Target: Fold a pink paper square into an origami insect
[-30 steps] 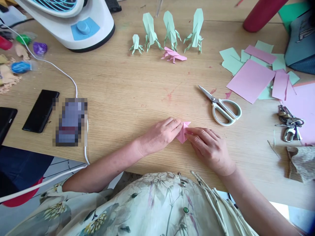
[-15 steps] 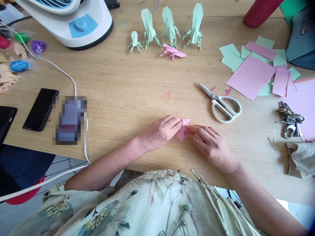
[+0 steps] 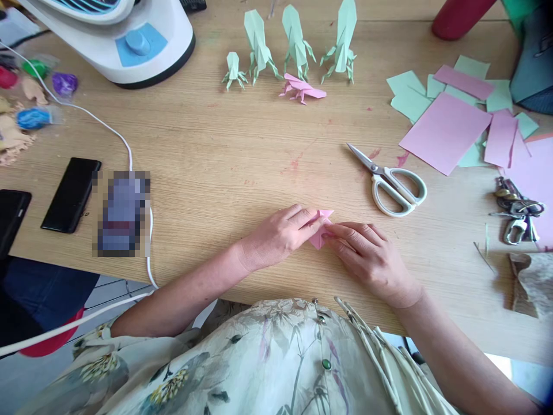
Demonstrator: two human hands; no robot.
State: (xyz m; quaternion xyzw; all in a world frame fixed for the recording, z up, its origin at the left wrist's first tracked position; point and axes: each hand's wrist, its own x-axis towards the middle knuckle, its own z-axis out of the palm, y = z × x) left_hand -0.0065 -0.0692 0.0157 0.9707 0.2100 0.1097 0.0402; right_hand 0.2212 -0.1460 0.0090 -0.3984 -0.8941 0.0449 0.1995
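A small folded piece of pink paper (image 3: 320,233) lies on the wooden table (image 3: 242,155) near its front edge. My left hand (image 3: 280,233) presses on the paper's left side with its fingertips together. My right hand (image 3: 367,253) pins the right side, fingers closed over the fold. Most of the paper is hidden under both sets of fingers.
Scissors (image 3: 391,181) lie to the right. Several green origami figures (image 3: 298,43) and a pink one (image 3: 302,89) stand at the back. Loose pink and green sheets (image 3: 449,124) and keys (image 3: 516,216) are at the right; a white fan (image 3: 121,34), phones (image 3: 71,193) and cable at the left.
Both hands stay on the pink paper; the fingers have closed a little further over it, covering more of the fold. The view has shifted slightly.
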